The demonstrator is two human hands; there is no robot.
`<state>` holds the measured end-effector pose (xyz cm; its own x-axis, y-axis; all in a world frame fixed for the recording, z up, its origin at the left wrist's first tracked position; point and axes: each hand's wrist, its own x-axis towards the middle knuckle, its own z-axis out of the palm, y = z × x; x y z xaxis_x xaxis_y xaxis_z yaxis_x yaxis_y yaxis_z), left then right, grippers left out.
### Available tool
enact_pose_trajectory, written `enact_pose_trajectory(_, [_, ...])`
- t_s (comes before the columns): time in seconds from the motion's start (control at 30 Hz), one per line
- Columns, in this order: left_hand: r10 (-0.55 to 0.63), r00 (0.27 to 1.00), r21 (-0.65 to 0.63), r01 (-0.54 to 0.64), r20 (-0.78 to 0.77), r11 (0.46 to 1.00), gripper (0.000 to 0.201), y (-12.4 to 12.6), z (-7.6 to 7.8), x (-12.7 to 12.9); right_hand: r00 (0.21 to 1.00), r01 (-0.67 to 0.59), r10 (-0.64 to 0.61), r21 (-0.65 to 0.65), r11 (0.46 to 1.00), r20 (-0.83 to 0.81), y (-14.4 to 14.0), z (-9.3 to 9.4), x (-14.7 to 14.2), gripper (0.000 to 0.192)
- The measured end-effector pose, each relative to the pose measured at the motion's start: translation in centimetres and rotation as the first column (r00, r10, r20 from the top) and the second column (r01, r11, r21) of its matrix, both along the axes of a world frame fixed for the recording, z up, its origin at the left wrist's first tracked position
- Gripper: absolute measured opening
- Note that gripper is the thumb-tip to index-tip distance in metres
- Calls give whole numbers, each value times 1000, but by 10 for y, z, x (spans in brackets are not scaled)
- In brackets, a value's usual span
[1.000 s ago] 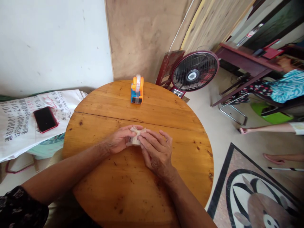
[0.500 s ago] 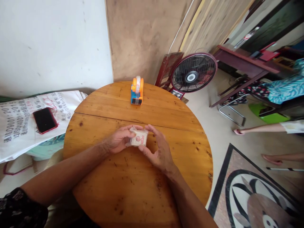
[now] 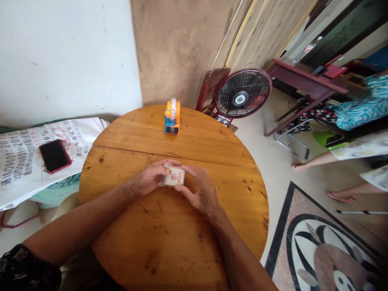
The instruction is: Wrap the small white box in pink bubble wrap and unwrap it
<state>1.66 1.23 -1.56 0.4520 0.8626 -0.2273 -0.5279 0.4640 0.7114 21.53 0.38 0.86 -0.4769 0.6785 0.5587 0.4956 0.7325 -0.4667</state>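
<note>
Above the middle of the round wooden table (image 3: 142,226), a small white square packet (image 3: 173,178) with red print lies between my hands, in what looks like clear plastic wrap. My left hand (image 3: 151,178) grips its left side, thumb on top and fingers behind. On the right, my right hand (image 3: 201,192) has its thumb at the packet's lower corner and its fingers at the upper corner, pinching that end. The packet's underside is hidden. Farther back on the table stands an orange and blue tape dispenser (image 3: 172,117) with a roll of clear tape.
Left of the table, a black phone (image 3: 55,156) with a red edge rests on a printed white sack (image 3: 81,137). Behind the table to the right are a fan (image 3: 242,95) and a wooden chair (image 3: 209,91). Other people's legs (image 3: 318,159) show at the far right.
My right hand's fingers have closed in on the packet's right end. The view has shifted slightly. At the far right, a person's legs have moved further into view.
</note>
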Motion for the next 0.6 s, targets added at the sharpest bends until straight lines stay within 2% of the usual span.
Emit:
enact_pose_trajectory(0.13, [115,987,131,-99,-116,986,36,4,-2,-5,1000,-12,13,-26,1000,20,3,-8,1,41])
enact_pose_trajectory(0.27, [256,939,308,-179,-230,934,35,7,-1,-14,998,46,-40,-131,990,43,7,-16,1,35])
enact_pose_trajectory(0.37, [268,894,395,-114,-360,911,35,4,6,-17,996,80,-69,-222,972,53,9,-16,2,33])
enact_pose_trajectory(0.47, [206,853,396,1,-479,918,40,-1,11,-15,993,96,-76,-233,968,93,9,-16,4,35])
enact_pose_trajectory(0.53, [245,812,442,17,-529,897,39,-3,10,-12,991,102,-80,-217,971,107,9,-16,5,39])
enact_pose_trajectory(0.6, [334,753,523,15,-567,852,35,-4,7,-9,992,94,-73,-210,973,106,8,-18,6,42])
